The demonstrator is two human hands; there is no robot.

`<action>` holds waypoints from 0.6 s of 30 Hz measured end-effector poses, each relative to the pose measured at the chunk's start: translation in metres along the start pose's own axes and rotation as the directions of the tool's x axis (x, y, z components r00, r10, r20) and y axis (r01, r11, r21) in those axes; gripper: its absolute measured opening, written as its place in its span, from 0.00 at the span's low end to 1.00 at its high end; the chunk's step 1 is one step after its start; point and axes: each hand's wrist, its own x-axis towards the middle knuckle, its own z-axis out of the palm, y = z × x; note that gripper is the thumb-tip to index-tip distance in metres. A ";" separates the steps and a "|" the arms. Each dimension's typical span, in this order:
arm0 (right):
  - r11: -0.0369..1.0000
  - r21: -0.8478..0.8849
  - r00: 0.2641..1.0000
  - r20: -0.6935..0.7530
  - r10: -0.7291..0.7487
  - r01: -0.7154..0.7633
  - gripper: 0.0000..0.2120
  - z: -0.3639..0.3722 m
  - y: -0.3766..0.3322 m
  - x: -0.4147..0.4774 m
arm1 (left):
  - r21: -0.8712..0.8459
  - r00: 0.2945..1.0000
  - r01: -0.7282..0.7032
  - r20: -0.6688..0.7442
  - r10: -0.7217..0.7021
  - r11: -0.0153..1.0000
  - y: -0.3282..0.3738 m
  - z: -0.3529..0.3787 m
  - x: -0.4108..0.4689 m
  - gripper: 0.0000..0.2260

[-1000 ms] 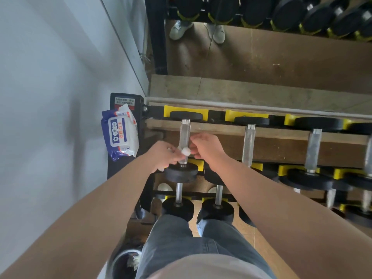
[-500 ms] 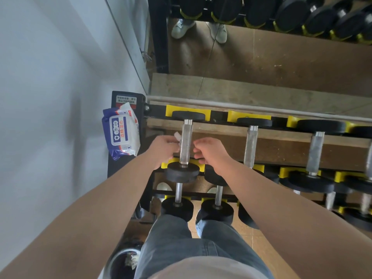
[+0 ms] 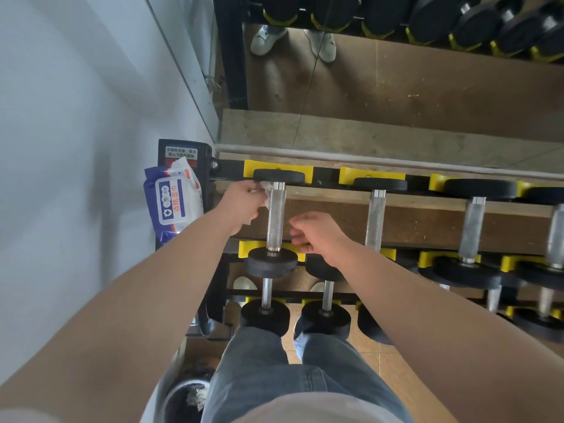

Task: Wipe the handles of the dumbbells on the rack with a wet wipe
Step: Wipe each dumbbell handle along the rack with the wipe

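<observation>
Gym corner: pale wall at left, mirror above a black-and-yellow rack [image 3: 229, 172]. On the top tier, far left, a dumbbell [image 3: 271, 264] with a knurled steel handle [image 3: 276, 221] between two matte black round heads. Against the handle's far end, just under the far head, a crumpled white wet wipe [image 3: 266, 192], pinched by the left hand [image 3: 241, 206]. Sat low on the bar half a second ago, so probably one full stroke made. Right hand [image 3: 317, 236] now off the metal, just beside the near end, fingers loosely curled, holding nothing. Neighbouring handles [image 3: 376, 218] likely still to do. Soft blue-and-white pack of wipes [image 3: 174, 203] against the rack's end post.
</observation>
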 end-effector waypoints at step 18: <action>0.999 0.011 0.999 -0.022 0.035 -0.035 0.04 -0.008 0.007 0.002 | 0.226 0.967 0.096 0.211 -0.145 0.969 -0.026 0.002 0.009 0.17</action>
